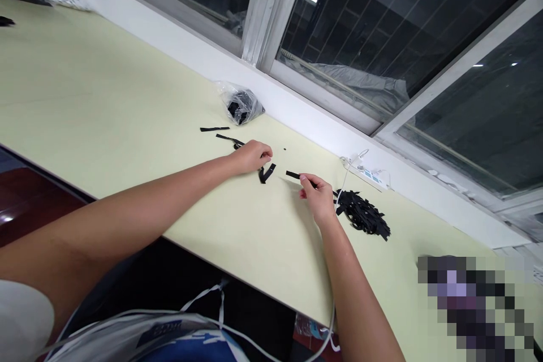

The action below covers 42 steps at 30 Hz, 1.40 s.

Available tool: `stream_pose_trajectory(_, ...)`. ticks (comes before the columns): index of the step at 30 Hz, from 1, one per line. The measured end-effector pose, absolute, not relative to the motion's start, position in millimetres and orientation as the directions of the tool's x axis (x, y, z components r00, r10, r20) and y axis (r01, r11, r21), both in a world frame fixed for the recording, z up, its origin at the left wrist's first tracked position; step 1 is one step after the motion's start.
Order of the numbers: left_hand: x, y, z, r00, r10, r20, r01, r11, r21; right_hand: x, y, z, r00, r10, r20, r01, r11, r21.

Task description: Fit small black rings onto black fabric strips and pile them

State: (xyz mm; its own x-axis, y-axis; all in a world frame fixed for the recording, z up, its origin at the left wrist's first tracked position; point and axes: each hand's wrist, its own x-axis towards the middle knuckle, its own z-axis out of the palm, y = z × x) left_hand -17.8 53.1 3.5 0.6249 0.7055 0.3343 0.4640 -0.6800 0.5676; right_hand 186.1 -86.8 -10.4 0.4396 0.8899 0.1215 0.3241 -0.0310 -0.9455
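My right hand (pixel 317 195) pinches a short black fabric strip (pixel 292 174), whose flat end points left, above the table. My left hand (pixel 253 156) is closed, its fingers curled together; whatever is in them, if anything, is hidden. Just under its fingers lies a bent black strip (pixel 266 174). Another strip (pixel 229 138) shows behind the left wrist, and a separate straight strip (pixel 214 129) rests farther left. To the right of my right hand is a heap of black strips (pixel 362 214).
A clear plastic bag (pixel 241 106) with black pieces stands near the wall. A power strip (pixel 371 173) with a white cable (pixel 348 175) sits along the wall side, the cable passing behind my right hand. A blurred-out dark object (pixel 470 300) lies at the right of the pale table (pixel 127 85).
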Motion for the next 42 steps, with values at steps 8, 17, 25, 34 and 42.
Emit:
stream_pose_trajectory(8,-26,63,3,0.696,0.635,0.336,0.532,-0.770,0.353,189,-86,-13,0.408,0.909,0.082,0.273,-0.036,-0.961)
stream_pose_trajectory(17,-22,42,14,0.675,0.575,0.462,0.476,-0.818,0.323,187,-88,-11,0.401,0.910,0.106,0.256,0.000,-0.967)
stream_pose_trajectory(25,3,-18,11,0.790,0.547,0.277,0.256,-0.705,0.661,175,-90,-9,0.333,0.920,0.207,0.351,0.082,-0.933)
stream_pose_trajectory(34,9,-15,3,0.764,0.574,0.296,0.187,-0.635,0.749,169,-91,-9,0.250,0.943,0.221,0.445,0.091,-0.891)
stream_pose_trajectory(42,9,-20,7,0.724,0.658,0.207,0.246,-0.526,0.814,164,-95,-7,0.181,0.947,0.266,0.573,0.118,-0.811)
